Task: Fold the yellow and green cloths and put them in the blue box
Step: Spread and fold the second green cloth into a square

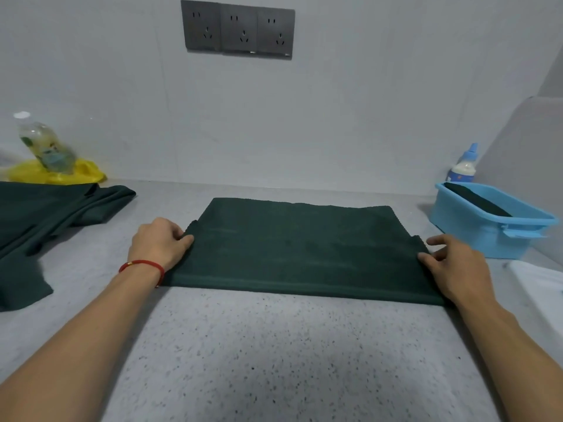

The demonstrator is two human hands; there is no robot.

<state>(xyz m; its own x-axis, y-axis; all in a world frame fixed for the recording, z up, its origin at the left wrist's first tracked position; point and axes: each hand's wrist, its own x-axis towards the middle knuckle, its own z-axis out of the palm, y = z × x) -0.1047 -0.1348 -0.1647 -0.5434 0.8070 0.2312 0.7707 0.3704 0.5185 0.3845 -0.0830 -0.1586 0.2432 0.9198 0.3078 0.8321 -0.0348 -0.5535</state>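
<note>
Right now a dark green cloth lies flat across the middle of the frame on a speckled grey counter, folded into a wide rectangle with its doubled edge toward the bottom of the picture. At centre left the left hand sits on the cloth's left edge, fingers curled and pinching the fabric at the corner; a red string bracelet circles that wrist. At centre right the right hand rests at the cloth's right edge, thumb and forefinger nipping the fabric there while the other fingers spread loosely above the counter. Toward the right edge of the frame, a little above the right hand, a blue box stands on the counter, well apart from the cloth being handled, and a folded dark cloth lies slanted inside it. Behind the box, a white squeeze bottle with a blue cap stands against the wall. On the left edge a second green cloth lies rumpled and unfolded. Above it, in the upper left, a yellow cloth is bunched by the wall with a clear plastic bottle leaning on it. At the top centre, three grey wall sockets sit in a row.
</note>
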